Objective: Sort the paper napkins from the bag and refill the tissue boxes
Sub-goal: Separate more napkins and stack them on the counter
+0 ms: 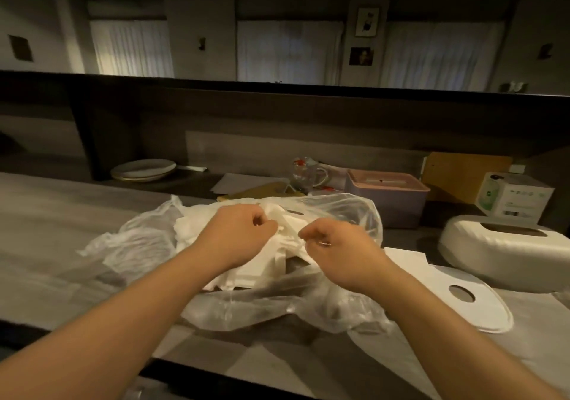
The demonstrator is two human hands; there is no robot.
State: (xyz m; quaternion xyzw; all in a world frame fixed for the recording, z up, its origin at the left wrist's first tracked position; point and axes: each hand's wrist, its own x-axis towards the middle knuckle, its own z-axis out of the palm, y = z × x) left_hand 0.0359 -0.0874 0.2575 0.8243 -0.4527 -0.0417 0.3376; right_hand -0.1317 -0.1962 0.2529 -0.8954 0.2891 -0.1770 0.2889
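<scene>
While both my hands work over heap, paper napkins (pixel 246 264) lie loose inside clear plastic bag (pixel 339 214), mid-counter. Left hand (pixel 239 230) fingers curled, pinching white napkin edge. Right hand (pixel 333 245) curled too, thumb and forefinger nipping thin napkin strip. White oval tissue box (pixel 499 245) right of bag, its flat lid (pixel 481 301) lying beside it. Pink tissue box (pixel 391 196) behind bag. Glass mug (pixel 305 173), stacked plates (pixel 143 170) further back on counter (pixel 61 230).
</scene>
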